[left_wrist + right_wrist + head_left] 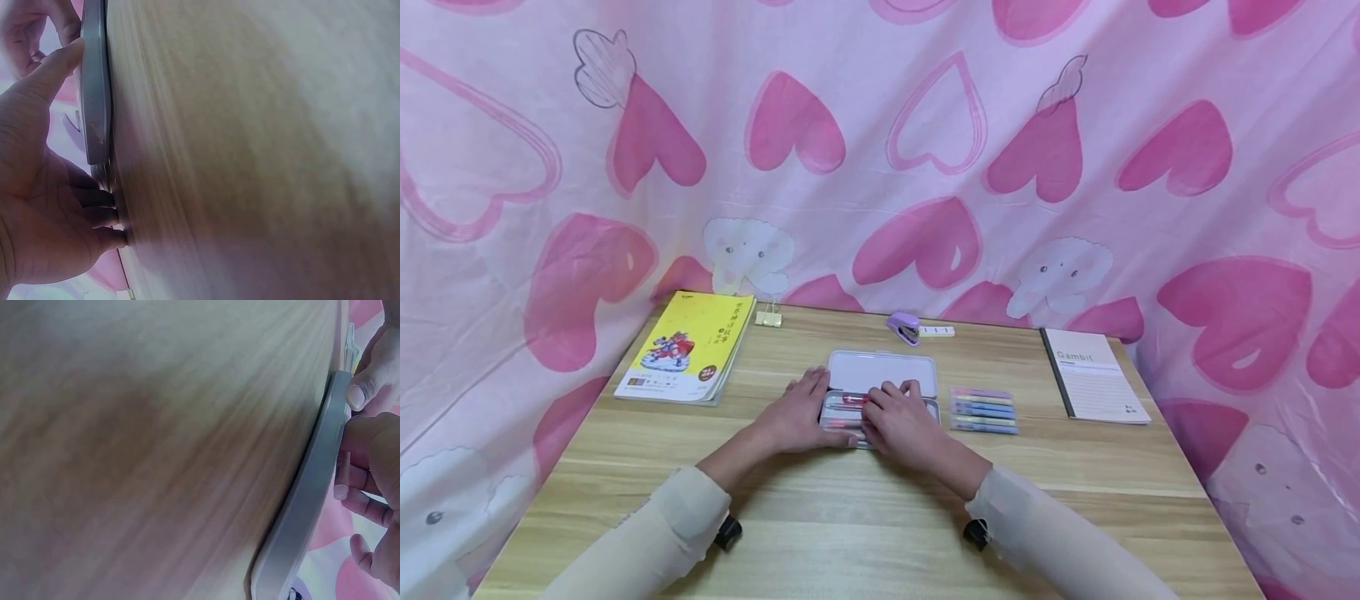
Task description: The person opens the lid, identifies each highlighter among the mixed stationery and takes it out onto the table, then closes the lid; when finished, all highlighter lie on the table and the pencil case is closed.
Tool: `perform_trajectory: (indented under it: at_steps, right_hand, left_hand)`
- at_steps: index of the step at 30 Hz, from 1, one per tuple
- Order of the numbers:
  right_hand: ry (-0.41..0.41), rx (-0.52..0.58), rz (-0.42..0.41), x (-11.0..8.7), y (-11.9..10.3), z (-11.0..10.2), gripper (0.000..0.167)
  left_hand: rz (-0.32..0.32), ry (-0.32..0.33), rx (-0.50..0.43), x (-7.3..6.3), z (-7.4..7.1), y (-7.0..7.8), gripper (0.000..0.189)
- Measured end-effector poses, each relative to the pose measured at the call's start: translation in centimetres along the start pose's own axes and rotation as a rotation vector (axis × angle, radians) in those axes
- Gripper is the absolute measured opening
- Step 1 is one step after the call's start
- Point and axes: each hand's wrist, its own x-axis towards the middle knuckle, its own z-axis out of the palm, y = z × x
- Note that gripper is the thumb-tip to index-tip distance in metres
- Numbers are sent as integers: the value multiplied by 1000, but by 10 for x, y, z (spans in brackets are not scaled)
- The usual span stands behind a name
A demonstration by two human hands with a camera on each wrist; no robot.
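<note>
An open pencil case (883, 372) lies at the middle of the desk, its pale lid tipped back. My left hand (797, 414) holds its left end, thumb on the near rim and fingers along the side. My right hand (898, 421) is over the tray with fingers curled. In the right wrist view, the end of a slim pinkish pen (342, 478) shows at my right fingers; the rest is hidden. A red pen (853, 400) lies in the tray by my right fingertips. The left wrist view shows the grey case edge (95, 81) under my thumb.
Right of the case is a pack of coloured pens (983, 411). A notebook (1093, 375) lies at far right and a yellow book (688, 346) at far left. A binder clip (769, 317) and a purple stapler (904, 327) with a white strip (937, 332) are along the back.
</note>
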Motion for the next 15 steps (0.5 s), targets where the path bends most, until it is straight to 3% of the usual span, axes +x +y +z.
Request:
perform_trajectory:
  at_steps: [8,15]
  right_hand:
    - [95,-95,-81,-4,3,-8,15]
    - [178,-116,-94,-14,15,-9,17]
  left_hand:
    - [-10,0,-2,1,1,0,137]
    - [-12,1,8,1,0,1,138]
